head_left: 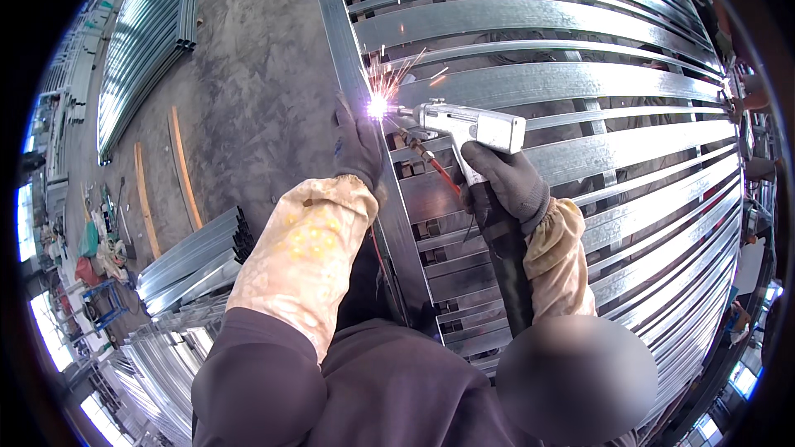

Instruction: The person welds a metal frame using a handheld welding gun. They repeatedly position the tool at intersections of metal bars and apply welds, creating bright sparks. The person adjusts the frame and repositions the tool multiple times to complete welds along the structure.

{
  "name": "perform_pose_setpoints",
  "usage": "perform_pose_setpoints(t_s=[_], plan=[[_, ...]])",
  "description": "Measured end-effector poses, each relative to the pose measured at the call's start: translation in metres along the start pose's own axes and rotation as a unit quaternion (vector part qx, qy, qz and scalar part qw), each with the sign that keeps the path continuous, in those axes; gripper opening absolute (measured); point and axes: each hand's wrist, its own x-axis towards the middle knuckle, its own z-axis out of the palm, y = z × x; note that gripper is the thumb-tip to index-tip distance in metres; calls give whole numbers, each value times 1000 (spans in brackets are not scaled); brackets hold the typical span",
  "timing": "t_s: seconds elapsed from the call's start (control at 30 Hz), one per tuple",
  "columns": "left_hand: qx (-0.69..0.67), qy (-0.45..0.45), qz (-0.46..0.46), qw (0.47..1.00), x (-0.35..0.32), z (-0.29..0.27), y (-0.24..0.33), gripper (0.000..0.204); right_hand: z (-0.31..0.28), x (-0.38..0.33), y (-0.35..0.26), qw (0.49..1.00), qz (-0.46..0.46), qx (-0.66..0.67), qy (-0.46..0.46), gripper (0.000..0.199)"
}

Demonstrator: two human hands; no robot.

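My right hand (505,178), in a dark grey glove, is closed round the grip of a white and silver welding gun (476,124). The gun's nozzle points left at a long galvanized steel tube (331,12). A bright violet-white arc (378,108) burns at the tube's edge, and orange sparks fly up from it. My left hand (358,149), gloved too, grips the same tube just below and left of the arc; its fingertips are partly lost in the glare. From the gun's grip a thick black cable sleeve (507,269) runs down past my right forearm.
Many parallel galvanized bars (530,25) extend to the right, with gaps between them. A stack of steel tubes (145,50) lies at the far left, another bundle (195,257) nearer. Two wooden strips (184,170) lie on the concrete floor (265,58). Another person's hand (749,99) is at the right edge.
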Motion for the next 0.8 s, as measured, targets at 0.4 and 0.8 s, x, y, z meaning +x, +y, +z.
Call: perform_pose_setpoints(t_s=[0.4, 0.8], plan=[[-9, -22, -17, 1000, 1, -5, 11, 65, -2, -7, 1, 1000, 2, -18, -13, 34], [-8, -5, 4, 1000, 3, -2, 9, 67, -3, -13, 5, 1000, 5, -5, -19, 34]])
